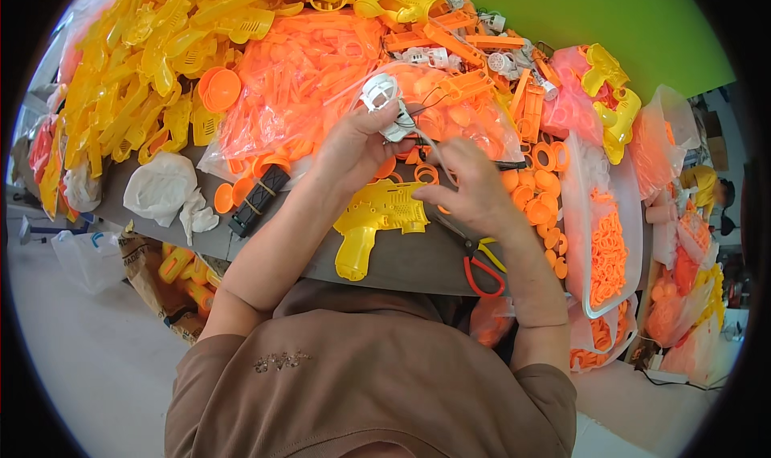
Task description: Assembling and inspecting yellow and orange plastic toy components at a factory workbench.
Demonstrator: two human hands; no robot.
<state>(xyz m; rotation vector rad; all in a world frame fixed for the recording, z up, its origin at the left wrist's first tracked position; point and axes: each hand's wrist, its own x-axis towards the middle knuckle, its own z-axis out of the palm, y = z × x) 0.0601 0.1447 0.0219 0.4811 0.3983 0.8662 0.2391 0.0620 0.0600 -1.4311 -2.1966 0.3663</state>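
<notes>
My left hand is closed around a white plastic mechanism with thin dark wires, held up over the table. A thin grey strip runs from the mechanism toward my right hand. The right hand's fingers are curled beside that strip with the thumb stuck out; what they grip is mostly hidden. Below both hands a yellow toy-gun half shell lies on the table. Scissors-like cutters with one red and one yellow handle lie just below my right hand.
Yellow shells heap at the far left, beside a bag of orange parts. Orange rings and caps lie at right, next to a clear bin. A black ribbed part and a white bag sit at left.
</notes>
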